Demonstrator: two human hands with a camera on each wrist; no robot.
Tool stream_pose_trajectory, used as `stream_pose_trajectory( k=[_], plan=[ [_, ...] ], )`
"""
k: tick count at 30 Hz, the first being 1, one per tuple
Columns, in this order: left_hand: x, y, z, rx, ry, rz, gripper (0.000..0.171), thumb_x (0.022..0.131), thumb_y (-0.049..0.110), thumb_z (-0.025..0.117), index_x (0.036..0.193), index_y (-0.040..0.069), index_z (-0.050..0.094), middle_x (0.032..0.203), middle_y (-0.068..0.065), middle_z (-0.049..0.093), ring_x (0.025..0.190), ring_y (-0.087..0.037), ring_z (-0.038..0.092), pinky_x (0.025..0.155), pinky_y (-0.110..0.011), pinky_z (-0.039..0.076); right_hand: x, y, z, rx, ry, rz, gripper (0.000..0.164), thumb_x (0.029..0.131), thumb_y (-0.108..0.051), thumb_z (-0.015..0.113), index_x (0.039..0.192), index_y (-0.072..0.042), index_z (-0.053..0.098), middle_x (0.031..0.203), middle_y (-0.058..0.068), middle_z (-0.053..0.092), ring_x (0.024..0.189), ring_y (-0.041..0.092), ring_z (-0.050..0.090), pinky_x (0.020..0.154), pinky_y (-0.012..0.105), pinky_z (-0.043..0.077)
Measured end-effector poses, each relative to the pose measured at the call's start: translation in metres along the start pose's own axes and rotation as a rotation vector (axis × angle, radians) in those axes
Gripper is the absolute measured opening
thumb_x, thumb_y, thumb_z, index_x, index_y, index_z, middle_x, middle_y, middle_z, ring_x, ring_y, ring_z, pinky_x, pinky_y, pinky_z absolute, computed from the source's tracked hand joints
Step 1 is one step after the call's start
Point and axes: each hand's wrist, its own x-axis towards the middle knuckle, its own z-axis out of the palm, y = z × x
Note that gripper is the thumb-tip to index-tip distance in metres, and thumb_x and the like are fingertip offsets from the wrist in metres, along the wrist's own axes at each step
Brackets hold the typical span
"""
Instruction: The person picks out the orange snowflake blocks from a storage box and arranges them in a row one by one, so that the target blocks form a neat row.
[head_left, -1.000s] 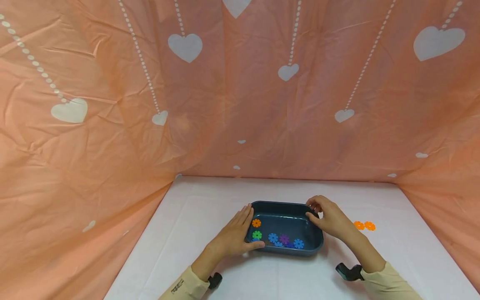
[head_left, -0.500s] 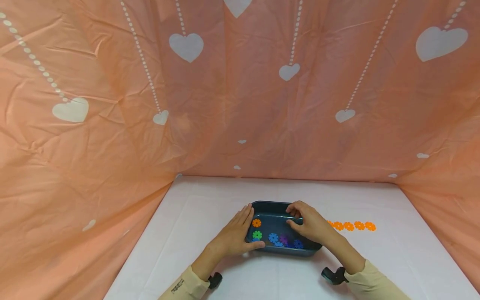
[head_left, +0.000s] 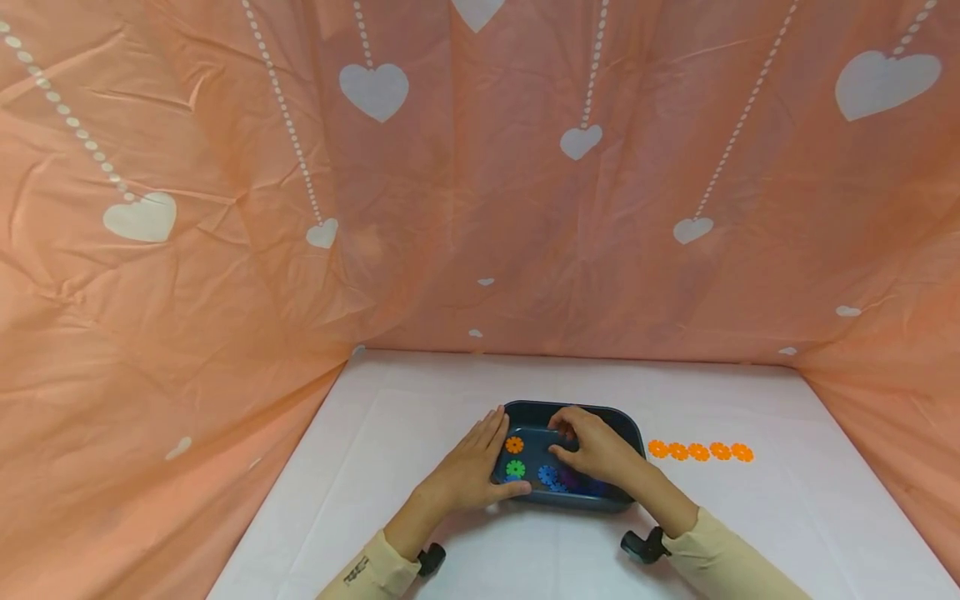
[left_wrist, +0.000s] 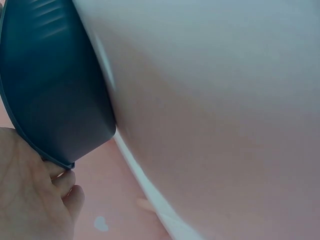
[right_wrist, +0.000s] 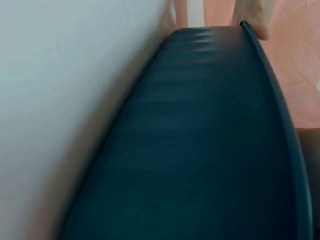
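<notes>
A dark blue rectangular tray [head_left: 628, 423] sits on the table. My left hand [head_left: 471, 468] rests along its left side with straight fingers, thumb lying over the front rim. The left wrist view shows that hand's fingers at the tray's rim [left_wrist: 30, 142]. Over the tray's right half, my right hand [head_left: 596, 448] reaches inward, thumb and fingers bent but apart, with nothing visible between them. Inside lie flower-shaped plastic discs: an orange disc [head_left: 514, 445], a green disc [head_left: 515, 468] and several blue discs [head_left: 547, 476]. A purple disc is partly hidden beneath the right hand.
To the right of the tray, several orange discs [head_left: 699, 452] form a row on the white table [head_left: 420, 392]. A peach curtain [head_left: 570, 275] with white hearts stands behind and at both sides. The tray's outer wall [right_wrist: 200, 140] fills most of the right wrist view.
My right hand has moved left from the tray's right rim to over its inside, uncovering more of the orange row. The left hand has stayed in place.
</notes>
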Motion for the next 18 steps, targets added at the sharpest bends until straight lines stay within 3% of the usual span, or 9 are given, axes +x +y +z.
stream_pose_trajectory(
  k=[9, 18],
  plan=[
    [0.0, 0.001, -0.002, -0.008, -0.015, -0.012, 0.116, 0.096, 0.078, 0.058, 0.173, 0.006, 0.009, 0.182, -0.009, -0.001, 0.167, -0.026, 0.005, 0.135, -0.045, 0.016, 0.012, 0.001, 0.012, 0.04, -0.056, -0.024, 0.028, 0.092, -0.008, 0.085, 0.114, 0.001, 0.07, 0.092, 0.001, 0.064, 0.08, 0.011, 0.058, 0.07, 0.025, 0.055],
    [-0.001, 0.0, -0.001, -0.004, -0.01, 0.003, 0.115, 0.097, 0.077, 0.058, 0.173, 0.005, 0.009, 0.181, -0.01, 0.0, 0.167, -0.026, 0.005, 0.135, -0.044, 0.015, 0.03, 0.003, 0.021, 0.048, -0.163, -0.007, 0.034, 0.092, -0.009, 0.085, 0.119, 0.002, 0.07, 0.092, 0.001, 0.066, 0.079, 0.009, 0.058, 0.069, 0.024, 0.055]
  ],
)
